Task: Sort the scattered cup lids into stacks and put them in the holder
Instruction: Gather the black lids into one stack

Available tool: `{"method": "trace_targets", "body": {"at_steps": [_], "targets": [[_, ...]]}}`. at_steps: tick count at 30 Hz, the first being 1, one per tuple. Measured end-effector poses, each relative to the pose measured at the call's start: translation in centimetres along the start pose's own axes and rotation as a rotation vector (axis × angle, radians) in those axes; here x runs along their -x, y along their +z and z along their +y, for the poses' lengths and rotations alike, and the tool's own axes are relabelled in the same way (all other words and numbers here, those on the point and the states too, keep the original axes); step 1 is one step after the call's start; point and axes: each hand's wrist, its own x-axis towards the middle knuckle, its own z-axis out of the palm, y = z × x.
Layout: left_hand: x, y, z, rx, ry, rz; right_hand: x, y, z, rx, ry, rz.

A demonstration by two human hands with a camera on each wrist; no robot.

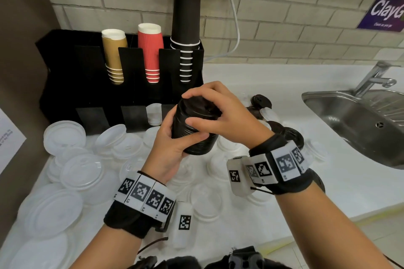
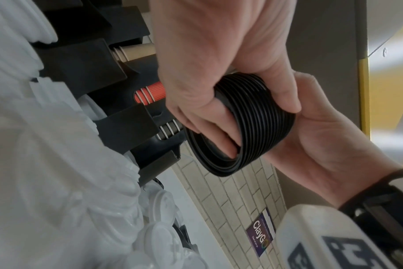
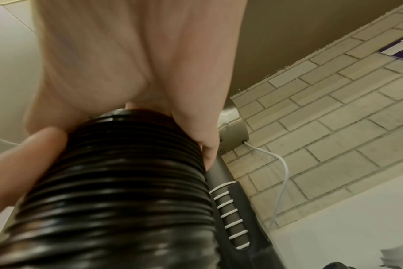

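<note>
A tall stack of black lids (image 1: 193, 129) is held upright above the counter in front of the black holder (image 1: 87, 67). My left hand (image 1: 172, 146) grips its lower part, with fingertips (image 2: 221, 131) curled under the open bottom lid. My right hand (image 1: 218, 113) is curled over the top of the black stack (image 3: 117, 191), its thumb on the side. Several clear and white lids (image 1: 80, 170) lie scattered over the counter. A few loose black lids (image 1: 261, 100) lie to the right. One lower slot of the holder has white lids (image 1: 154, 113) in it.
The holder's upper slots carry gold cups (image 1: 114, 57), red cups (image 1: 150, 50) and a tall column of black cups (image 1: 185, 28). A steel sink (image 1: 328, 102) with a tap (image 1: 376, 76) lies at the right. A white cable (image 1: 236, 17) hangs on the tiled wall.
</note>
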Motion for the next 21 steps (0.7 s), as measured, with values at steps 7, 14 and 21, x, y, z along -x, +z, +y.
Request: {"method": "trace_targets", "body": {"at_steps": [7, 14, 21], "targets": [[-0.3, 0.1, -0.1, -0.001, -0.005, -0.007, 0.7, 0.0, 0.3, 0.048, 0.002, -0.054], [-0.5, -0.1, -0.6, 0.036, -0.007, 0.016, 1.4, -0.1, 0.0, 0.138, -0.033, -0.035], [-0.9, -0.1, -0.9, 0.026, -0.004, 0.032, 3.3, -5.5, 3.3, -0.07, 0.234, 0.27]]}}
